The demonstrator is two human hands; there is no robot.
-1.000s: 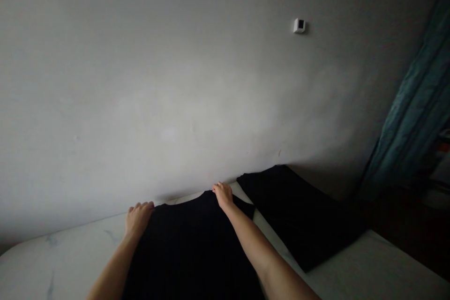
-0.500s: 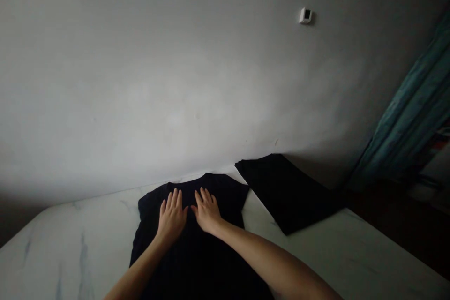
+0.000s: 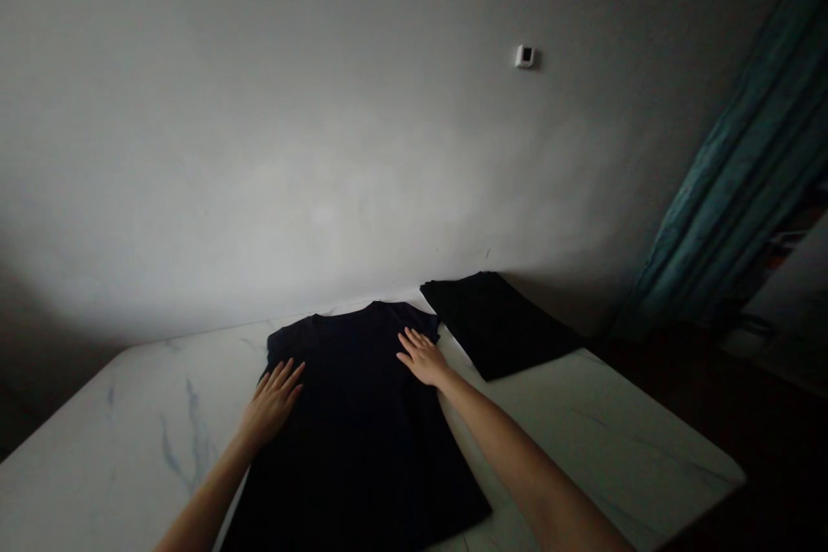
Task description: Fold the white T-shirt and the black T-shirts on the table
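Observation:
A dark T-shirt point(image 3: 362, 414) lies spread on the white marbled table point(image 3: 148, 423), its neckline toward the wall. My left hand point(image 3: 272, 401) rests flat on the shirt's left edge, below the sleeve, fingers spread. On the opposite side, my right hand point(image 3: 422, 355) lies flat near the right sleeve, its fingers also apart. Neither hand grips the cloth. Just right of the shirt is a folded black cloth point(image 3: 501, 323), probably a garment, though its kind does not show; no hand touches it.
A pale wall point(image 3: 323, 147) rises behind the table's far edge. Mounted on it is a small white device point(image 3: 524, 57). A teal curtain point(image 3: 718, 164) hangs at the right, beyond the table's right edge, with dim clutter behind it.
My hands have moved apart from the middle of the shirt's chest, the left one to the left edge, the right one toward the right sleeve. The camera view has shifted, showing more of the table.

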